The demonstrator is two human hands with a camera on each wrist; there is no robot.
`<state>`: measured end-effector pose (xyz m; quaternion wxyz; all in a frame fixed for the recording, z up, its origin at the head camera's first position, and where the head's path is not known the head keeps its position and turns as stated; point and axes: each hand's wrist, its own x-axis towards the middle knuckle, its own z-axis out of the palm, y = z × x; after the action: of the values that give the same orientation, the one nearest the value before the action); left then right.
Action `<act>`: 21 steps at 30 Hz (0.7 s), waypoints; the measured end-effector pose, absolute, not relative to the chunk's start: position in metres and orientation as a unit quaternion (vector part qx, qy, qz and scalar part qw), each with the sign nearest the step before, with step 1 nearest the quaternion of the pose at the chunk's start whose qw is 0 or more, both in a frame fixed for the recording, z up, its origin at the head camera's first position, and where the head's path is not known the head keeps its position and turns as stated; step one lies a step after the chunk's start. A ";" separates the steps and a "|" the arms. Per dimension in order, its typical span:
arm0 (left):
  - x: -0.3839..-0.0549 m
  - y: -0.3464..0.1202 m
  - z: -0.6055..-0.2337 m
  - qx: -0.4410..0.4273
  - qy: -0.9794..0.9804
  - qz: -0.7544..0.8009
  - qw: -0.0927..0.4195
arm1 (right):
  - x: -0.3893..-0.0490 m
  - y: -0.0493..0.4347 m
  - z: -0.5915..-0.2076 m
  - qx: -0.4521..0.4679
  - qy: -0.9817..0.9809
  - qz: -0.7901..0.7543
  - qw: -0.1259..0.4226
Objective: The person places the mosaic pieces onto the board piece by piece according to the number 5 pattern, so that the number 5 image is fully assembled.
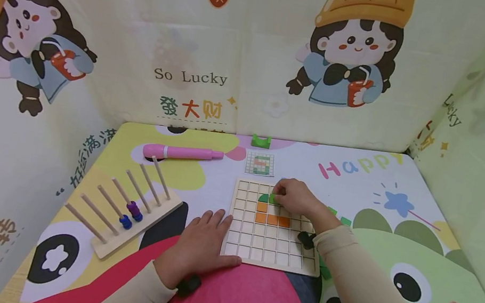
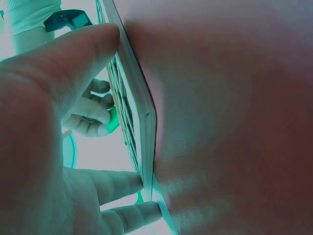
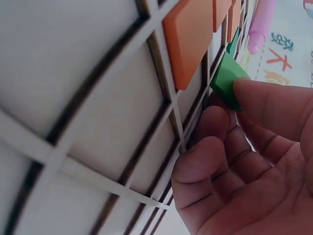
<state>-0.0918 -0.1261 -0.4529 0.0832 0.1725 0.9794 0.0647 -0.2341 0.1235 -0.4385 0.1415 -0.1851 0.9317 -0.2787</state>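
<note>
A light wooden grid board [image 1: 253, 254] lies in front of me, with several orange tiles [image 1: 272, 220] and a rounded dark green piece [image 1: 263, 197] in its squares. My right hand [image 1: 295, 196] pinches a green tile [image 3: 226, 76] between thumb and finger, over the upper row beside the dark green piece. In the right wrist view the tile tilts against the grid, its lower end close to the slats. My left hand [image 1: 202, 242] rests at the board's near left corner, thumb on the front edge and spread, fairly straight fingers along the left edge.
A small printed grid card [image 1: 249, 168] lies behind the board, with a green holder [image 1: 261, 142] beyond. To the left are a pink pen [image 1: 183, 153] and a wooden peg stand [image 1: 137, 222] with blue and purple beads [image 1: 133, 210]. Loose green tiles [image 1: 345, 221] lie near my right forearm.
</note>
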 end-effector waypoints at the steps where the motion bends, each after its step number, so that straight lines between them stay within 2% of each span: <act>1: -0.092 -0.126 -0.453 0.172 0.979 0.064 0.084 | -0.235 0.123 -0.439 -0.185 0.934 -0.273 0.140; 13: -0.092 -0.127 -0.454 0.170 0.980 0.061 0.088 | -0.234 0.113 -0.439 -0.168 0.954 -0.215 0.122; 21: -0.093 -0.126 -0.453 0.168 0.979 0.064 0.094 | -0.234 0.148 -0.433 -0.173 0.948 -0.255 0.081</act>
<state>-0.0932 -0.1257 -0.4532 0.0941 0.1676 0.9793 0.0643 -0.2342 0.1481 -0.4331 0.0815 -0.1733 0.9479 -0.2546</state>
